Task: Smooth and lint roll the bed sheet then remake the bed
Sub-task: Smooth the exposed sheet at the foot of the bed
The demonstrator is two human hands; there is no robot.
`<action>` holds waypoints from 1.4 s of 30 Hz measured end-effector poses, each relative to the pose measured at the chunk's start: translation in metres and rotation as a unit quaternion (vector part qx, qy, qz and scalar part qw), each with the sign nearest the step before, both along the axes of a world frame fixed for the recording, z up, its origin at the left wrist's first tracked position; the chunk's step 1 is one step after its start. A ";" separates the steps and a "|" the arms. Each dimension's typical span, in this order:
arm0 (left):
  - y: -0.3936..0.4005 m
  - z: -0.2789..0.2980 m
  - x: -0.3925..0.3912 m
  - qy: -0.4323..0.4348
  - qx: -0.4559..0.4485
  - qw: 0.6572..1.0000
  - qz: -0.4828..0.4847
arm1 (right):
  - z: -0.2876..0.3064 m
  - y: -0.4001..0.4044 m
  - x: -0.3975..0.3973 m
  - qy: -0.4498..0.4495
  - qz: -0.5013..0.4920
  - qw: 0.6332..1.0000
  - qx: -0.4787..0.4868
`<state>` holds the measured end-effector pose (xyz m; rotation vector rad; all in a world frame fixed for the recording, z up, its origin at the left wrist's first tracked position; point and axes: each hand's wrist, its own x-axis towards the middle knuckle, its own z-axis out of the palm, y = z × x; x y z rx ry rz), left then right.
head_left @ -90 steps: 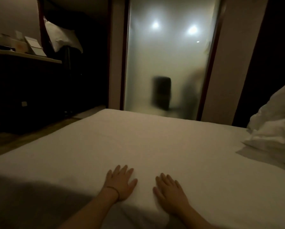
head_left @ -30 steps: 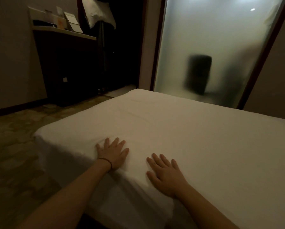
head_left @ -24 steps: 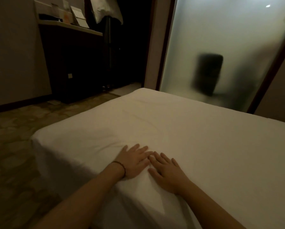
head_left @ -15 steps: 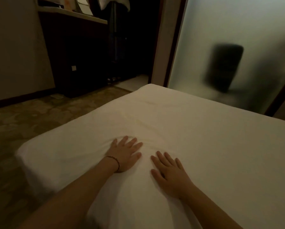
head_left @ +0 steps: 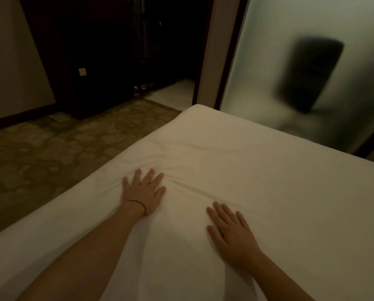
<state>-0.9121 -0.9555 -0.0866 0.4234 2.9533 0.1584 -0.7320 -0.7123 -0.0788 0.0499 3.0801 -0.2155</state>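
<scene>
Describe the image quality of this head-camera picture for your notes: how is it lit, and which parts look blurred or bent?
Head view: dim, warm light. The bed sheet is the brightest area, and the left hand and right hand on it are sharp. The doorway is nearly black. The frosted glass panel blurs a dark shape behind it. Wide-angle distortion tilts the walls and door frame.

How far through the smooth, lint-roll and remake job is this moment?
Early. Done: the bed sheet is bare, and its right part looks mostly flat. In hand: the left hand and the right hand press flat on it, with creases fanning between them toward the far corner. Left: smoothing those out, lint rolling (no roller is in view) and remaking; no cover or pillows show.
</scene>
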 end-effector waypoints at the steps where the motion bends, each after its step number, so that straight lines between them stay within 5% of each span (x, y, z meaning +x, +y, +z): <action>1: 0.005 0.001 -0.006 -0.004 0.004 1.000 0.017 | 0.000 -0.001 -0.005 -0.002 0.007 1.000 -0.001; 4: 0.032 0.007 -0.009 0.013 0.026 1.000 -0.001 | 0.003 -0.008 -0.027 -0.016 0.055 0.998 -0.021; 9: 0.072 -0.001 -0.014 0.031 0.012 0.981 -0.190 | 0.003 0.003 -0.078 -0.018 0.112 0.993 -0.020; 19: 0.091 0.008 -0.103 -0.019 0.019 0.999 -0.018 | 0.000 0.047 -0.134 -0.017 -0.051 0.999 0.002; 26: 0.109 0.006 -0.122 0.012 -0.009 0.974 -0.224 | 0.000 0.056 -0.162 -0.009 0.066 0.998 -0.003; 42: 0.165 -0.005 -0.254 -0.010 0.003 0.998 -0.061 | -0.012 0.116 -0.288 0.024 0.007 1.000 -0.011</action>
